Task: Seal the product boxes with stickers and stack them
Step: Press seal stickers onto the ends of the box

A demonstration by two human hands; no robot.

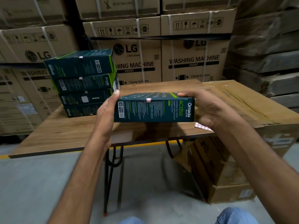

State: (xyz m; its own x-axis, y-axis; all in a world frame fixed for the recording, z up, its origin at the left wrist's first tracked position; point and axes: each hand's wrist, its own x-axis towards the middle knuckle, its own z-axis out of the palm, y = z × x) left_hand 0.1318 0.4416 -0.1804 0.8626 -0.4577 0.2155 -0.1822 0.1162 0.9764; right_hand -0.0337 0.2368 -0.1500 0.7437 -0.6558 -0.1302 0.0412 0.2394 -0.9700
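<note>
Box is held over a wood table, left hand and right hand curled round its ends. Four boxes stacked far left; big cartons behind.

Warehouse, stacked strapped washing-machine cartons

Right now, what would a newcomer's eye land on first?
The dark box held over the table between the left hand and right hand, a small sticker across its top edge. Next, the stack of four matching boxes at the table's back left, and the wall of washing machine cartons behind.
</note>
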